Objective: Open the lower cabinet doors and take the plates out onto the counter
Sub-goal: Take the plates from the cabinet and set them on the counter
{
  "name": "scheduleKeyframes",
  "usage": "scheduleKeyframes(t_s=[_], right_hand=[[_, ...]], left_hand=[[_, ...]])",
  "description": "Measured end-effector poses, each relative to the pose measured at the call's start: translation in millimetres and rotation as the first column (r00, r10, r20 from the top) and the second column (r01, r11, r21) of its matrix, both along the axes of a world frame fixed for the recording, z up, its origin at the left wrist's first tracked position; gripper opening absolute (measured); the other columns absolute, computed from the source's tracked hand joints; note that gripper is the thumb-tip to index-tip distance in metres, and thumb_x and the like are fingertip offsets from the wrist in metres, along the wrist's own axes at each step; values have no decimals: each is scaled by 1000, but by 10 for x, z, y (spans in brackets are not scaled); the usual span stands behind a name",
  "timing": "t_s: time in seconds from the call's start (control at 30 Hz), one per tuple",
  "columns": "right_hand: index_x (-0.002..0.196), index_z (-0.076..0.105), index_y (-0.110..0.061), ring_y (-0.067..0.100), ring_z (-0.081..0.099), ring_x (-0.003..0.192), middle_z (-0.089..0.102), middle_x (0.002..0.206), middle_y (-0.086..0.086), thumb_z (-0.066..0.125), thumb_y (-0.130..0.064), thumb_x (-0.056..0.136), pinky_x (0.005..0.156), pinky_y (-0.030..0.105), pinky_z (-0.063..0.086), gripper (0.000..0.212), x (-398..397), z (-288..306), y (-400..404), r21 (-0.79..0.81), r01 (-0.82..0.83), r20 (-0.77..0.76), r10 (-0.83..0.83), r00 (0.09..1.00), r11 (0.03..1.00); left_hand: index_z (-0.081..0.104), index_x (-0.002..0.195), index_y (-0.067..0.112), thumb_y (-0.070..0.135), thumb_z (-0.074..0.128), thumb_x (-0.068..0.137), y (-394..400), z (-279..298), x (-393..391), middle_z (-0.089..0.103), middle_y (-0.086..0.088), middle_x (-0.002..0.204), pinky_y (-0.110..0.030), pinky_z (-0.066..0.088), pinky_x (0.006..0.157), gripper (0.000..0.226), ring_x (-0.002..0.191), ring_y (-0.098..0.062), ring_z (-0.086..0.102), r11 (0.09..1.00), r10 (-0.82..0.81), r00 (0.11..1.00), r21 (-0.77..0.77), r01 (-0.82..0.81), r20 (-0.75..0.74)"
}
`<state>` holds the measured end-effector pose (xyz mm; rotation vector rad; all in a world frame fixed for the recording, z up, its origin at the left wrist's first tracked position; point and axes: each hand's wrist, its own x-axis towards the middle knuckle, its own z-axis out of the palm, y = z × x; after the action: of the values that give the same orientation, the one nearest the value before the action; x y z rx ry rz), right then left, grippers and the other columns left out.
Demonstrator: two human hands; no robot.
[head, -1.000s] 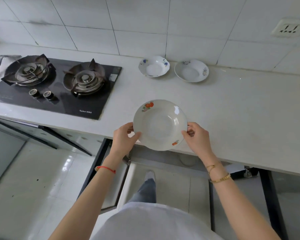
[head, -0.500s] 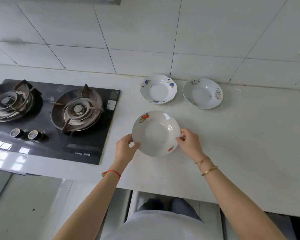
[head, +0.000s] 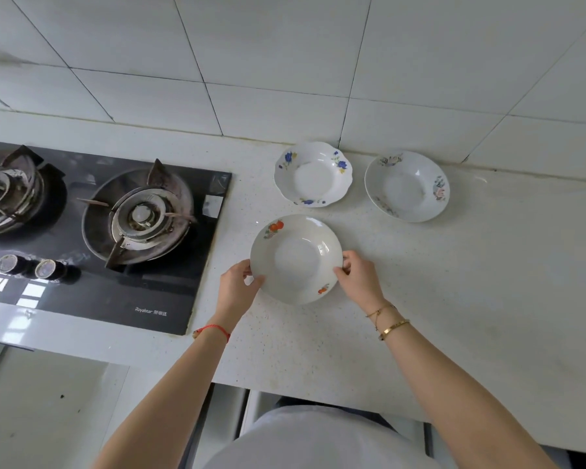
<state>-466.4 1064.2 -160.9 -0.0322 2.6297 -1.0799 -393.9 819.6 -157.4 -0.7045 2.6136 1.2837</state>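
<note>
Three plates are on or over the counter (head: 454, 299): the left hand (head: 234, 286) and right hand (head: 359, 277) grip opposite rims of the orange-flowered plate (head: 296, 258) with closed fingers, whether it touches the counter I cannot tell. Behind it, near the tiled wall (head: 285, 79), lie a blue-flowered plate (head: 313, 174) and a pink-flowered plate (head: 407, 186), apart. Left of them sits the stove (head: 99, 231), clear of the plates.
</note>
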Motion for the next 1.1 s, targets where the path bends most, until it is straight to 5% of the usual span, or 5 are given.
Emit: scheduleKeyframes(t_s=[0.37, 0.5, 0.73, 1.1], right_hand=[[112, 59, -4, 6, 55, 62, 58, 69, -5, 62, -13, 88, 54, 11, 41, 26, 9, 36, -57, 28, -21, -12, 22, 1000, 999], [126, 53, -6, 18, 60, 92, 65, 97, 4, 60, -23, 91, 73, 24, 48, 39, 20, 123, 30, 57, -30, 0, 30, 1000, 998], [127, 55, -10, 27, 50, 117, 60, 122, 9, 55, -21, 94, 97, 39, 44, 35, 26, 531, 387, 255, -82, -201, 135, 970, 963], [125, 57, -7, 29, 52, 117, 62, 119, 8, 59, -13, 91, 99, 42, 44, 35, 655, 1137, 951, 231, -72, -470, 176, 865, 970]], left_hand=[[60, 128, 18, 32, 65, 89, -70, 7, 9, 66, -3, 120, -27, 47, 89, 41, 103, -17, 58, 996, -52, 998, -69, 54, 27], [51, 136, 16, 37, 61, 91, -73, 123, 25, 60, -5, 127, -36, 50, 94, 52, 112, -21, 57, 981, -60, 998, -184, 65, 33], [57, 130, 14, 30, 59, 93, -159, 513, 143, 61, -6, 128, -39, 49, 96, 40, 117, -24, 56, 899, -192, 973, -421, 123, -125], [60, 126, 12, 23, 62, 91, 188, 1193, 709, 66, -6, 117, -38, 51, 92, 36, 110, -24, 60, 848, -292, 892, -525, 75, -346]])
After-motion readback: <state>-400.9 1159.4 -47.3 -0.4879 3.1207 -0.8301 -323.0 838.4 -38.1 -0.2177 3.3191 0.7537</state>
